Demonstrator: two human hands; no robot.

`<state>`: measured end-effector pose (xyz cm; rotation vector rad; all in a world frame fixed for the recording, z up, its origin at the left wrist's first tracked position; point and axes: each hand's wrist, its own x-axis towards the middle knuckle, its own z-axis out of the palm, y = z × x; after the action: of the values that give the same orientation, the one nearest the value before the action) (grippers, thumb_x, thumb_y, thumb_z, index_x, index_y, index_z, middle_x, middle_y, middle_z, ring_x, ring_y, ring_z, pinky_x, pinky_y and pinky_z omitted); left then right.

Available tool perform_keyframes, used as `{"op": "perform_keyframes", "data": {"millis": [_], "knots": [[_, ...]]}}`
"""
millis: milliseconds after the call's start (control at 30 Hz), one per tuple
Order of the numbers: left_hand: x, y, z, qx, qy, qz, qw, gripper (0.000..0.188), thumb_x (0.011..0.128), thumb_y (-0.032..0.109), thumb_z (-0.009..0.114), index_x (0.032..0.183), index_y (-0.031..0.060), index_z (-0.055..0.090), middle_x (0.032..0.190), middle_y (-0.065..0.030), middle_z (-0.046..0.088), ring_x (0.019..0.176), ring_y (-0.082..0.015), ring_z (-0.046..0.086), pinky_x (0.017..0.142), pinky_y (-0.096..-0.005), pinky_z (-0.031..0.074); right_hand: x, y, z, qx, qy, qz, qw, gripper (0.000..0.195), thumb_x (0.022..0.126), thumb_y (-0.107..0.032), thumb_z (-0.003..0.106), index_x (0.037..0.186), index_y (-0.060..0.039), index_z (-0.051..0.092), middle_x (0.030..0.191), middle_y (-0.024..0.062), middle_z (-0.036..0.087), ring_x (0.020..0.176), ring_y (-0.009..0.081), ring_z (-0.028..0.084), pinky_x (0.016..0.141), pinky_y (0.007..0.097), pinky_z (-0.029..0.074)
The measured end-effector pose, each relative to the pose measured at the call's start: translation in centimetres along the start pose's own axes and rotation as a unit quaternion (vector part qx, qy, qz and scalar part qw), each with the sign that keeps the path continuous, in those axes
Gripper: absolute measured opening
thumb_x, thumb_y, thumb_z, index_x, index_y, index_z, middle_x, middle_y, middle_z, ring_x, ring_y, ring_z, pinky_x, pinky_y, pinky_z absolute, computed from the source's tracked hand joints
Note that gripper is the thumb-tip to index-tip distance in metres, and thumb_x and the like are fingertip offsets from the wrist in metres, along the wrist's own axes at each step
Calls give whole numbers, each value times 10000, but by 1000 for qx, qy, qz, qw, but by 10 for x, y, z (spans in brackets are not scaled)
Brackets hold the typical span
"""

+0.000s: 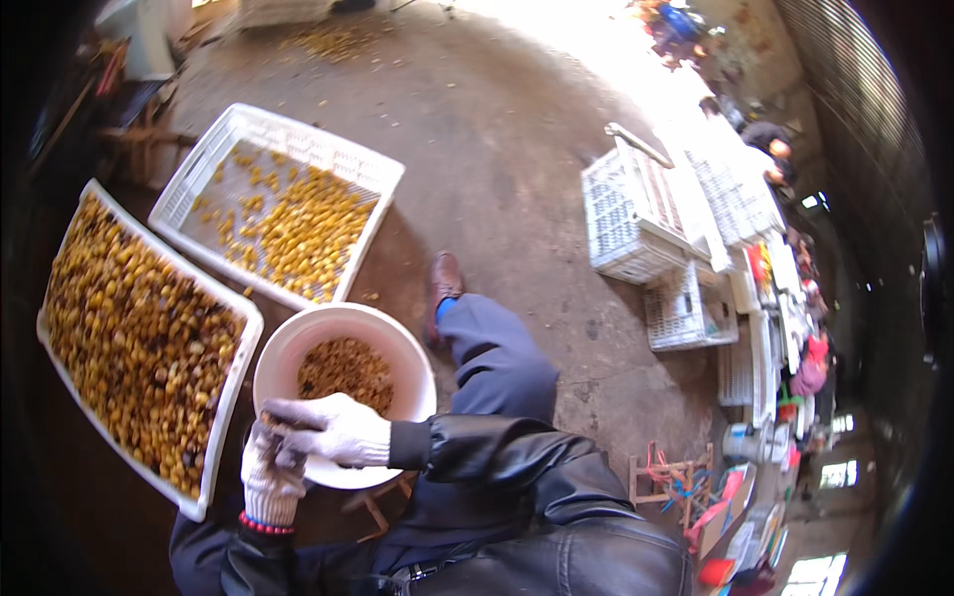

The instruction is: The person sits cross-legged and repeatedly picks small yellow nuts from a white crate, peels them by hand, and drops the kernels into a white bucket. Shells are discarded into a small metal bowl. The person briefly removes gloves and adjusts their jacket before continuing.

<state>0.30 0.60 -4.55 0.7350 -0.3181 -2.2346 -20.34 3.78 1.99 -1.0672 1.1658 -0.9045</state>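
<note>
My left hand, in a white knit glove with a beaded bracelet at the wrist, is raised at the near left rim of a white bucket. My right hand, gloved too, reaches across the bucket and meets it. The glove fingers are darkly stained. A small brown piece, perhaps a nut, shows between the fingers of both hands, mostly hidden. Brown scraps cover the bucket's bottom. Left of it, a white tray is heaped with yellow and dark brown nut-like pieces.
Beyond the bucket, a white crate holds cleaner yellow pieces. My shoe rests on the concrete floor. White plastic crates are stacked to the right, near a wooden stool frame. Several people are along the right side.
</note>
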Motion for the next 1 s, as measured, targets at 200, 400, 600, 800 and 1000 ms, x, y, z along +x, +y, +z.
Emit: {"op": "perform_keyframes", "data": {"millis": [200,400,600,800,1000], "knots": [[-6,-3,-52,51,59,-16,997,341,1097,278,602,1349,49,619,1199,-68,736,1070,-180,739,929,-365,648,2,17,-1,-46,24,-90,995,424,1025,-269,722,1386,-52,684,1141,170,789,1042,242,777,956,339,577],[-3,3,-28,43,-21,-29,998,348,1085,290,623,1316,30,629,1267,-87,712,1160,-204,708,963,-389,625,-1,8,-1,-124,44,-113,985,376,1013,-223,703,1354,-65,705,1077,212,777,964,342,779,877,374,597],[-9,5,11,109,53,-21,992,321,1102,272,598,1311,34,648,1097,-58,720,924,-147,691,829,-304,585,-9,8,1,-147,69,-151,975,353,1007,-155,717,1351,-78,700,1013,128,806,894,232,799,816,324,620],[-9,4,15,29,18,-14,999,426,1070,217,671,1405,-37,602,1226,-100,728,1035,-182,723,857,-327,622,-7,-18,3,41,31,171,984,422,1014,-81,742,1426,-21,670,1116,71,791,906,74,691,844,253,563],[-11,5,14,38,21,-21,999,419,1088,207,630,1419,-46,581,1274,-109,719,1091,-209,718,902,-349,616,-1,-4,9,-50,51,-37,997,413,1030,-85,719,1436,-33,672,891,10,729,559,15,522,490,198,451]]}}
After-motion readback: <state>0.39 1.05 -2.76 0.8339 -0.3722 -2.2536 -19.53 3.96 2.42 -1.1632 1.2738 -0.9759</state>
